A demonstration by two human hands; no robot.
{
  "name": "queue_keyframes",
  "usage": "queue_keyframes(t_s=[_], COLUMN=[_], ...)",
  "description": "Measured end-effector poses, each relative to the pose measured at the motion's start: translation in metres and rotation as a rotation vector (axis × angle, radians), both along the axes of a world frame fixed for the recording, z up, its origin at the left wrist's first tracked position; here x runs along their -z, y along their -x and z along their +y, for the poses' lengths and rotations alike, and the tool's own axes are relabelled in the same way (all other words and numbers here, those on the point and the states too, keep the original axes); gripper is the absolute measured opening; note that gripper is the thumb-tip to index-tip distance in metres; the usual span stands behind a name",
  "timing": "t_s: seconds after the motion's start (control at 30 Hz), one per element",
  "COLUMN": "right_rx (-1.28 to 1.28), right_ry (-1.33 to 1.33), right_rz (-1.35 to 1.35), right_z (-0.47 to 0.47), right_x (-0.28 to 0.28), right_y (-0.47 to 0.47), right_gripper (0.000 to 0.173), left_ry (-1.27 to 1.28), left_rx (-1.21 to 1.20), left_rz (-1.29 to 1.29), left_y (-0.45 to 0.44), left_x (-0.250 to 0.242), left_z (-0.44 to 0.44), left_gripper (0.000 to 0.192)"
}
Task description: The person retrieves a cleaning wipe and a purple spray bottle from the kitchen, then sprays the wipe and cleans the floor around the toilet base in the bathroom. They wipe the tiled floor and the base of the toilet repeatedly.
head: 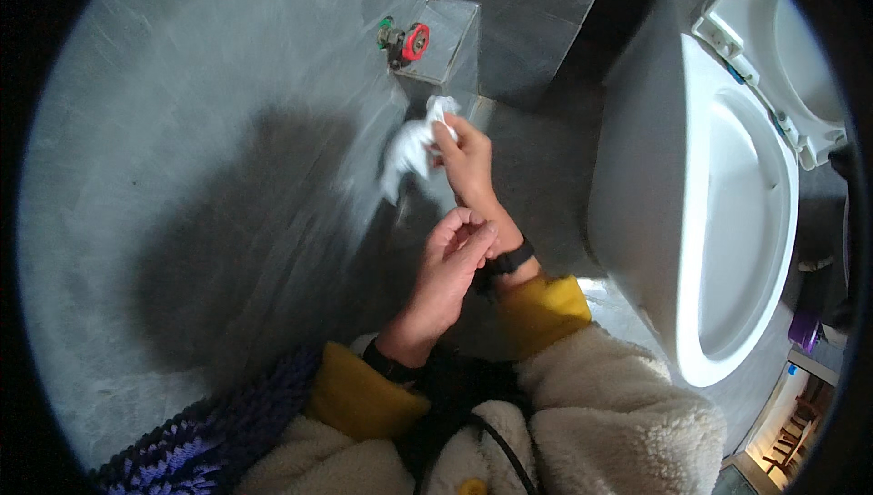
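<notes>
My right hand (470, 154) pinches a crumpled white tissue or cloth (409, 151), which hangs blurred from the fingers against the grey wall. Just below and left of that wrist is my left hand (450, 263), its fingers curled and the thumb tip close to the forefinger. Nothing shows in it. It overlaps the right wrist in the picture; whether they touch, I cannot tell. Above the tissue, a valve with a red handwheel (415, 42) and a green part sticks out from the grey wall (239, 38). Both wrists carry dark bands below yellow cuffs.
To the right stands a white ceramic toilet (689, 222) with its seat (730, 38) raised. A tiled box ledge (453, 28) juts out beside the valve. Purple chenille fabric (177, 454) lies at lower left. A purple object (805, 330) and a doorway with wooden furniture (791, 433) appear at far right.
</notes>
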State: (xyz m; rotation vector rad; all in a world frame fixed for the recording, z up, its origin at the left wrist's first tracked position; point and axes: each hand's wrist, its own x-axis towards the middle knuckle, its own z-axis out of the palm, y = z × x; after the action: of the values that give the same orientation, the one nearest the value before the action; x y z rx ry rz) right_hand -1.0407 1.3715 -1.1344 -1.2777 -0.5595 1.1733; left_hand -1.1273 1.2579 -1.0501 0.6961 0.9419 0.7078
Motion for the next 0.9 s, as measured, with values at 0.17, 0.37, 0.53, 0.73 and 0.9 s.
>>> queue_keyframes(t_s=[0.17,0.37,0.53,0.73,0.9], right_rx=[-0.030,0.127,0.034,0.108,0.142], right_ry=[-0.160,0.141,-0.310,-0.118,-0.424], right_rz=[0.179,0.157,0.316,0.319,0.321], right_z=[0.043,0.056,0.053,0.059,0.072], right_x=[0.024,0.035,0.022,-0.003,-0.007], right_y=[0.021,0.026,0.025,0.028,0.030], right_gripper=[0.018,0.018,0.020,0.019,0.016], left_ry=[0.010,-0.039,-0.099,-0.027,-0.281], left_rx=[0.007,-0.003,-0.020,-0.041,-0.009], left_rz=[0.047,0.044,-0.005,0.089,0.062], left_y=[0.000,0.001,0.000,-0.002,-0.002], left_x=[0.002,0.001,0.004,-0.001,-0.010], left_z=[0.002,0.005,0.002,-0.002,0.003], left_gripper=[0.006,0.006,0.004,0.004,0.005])
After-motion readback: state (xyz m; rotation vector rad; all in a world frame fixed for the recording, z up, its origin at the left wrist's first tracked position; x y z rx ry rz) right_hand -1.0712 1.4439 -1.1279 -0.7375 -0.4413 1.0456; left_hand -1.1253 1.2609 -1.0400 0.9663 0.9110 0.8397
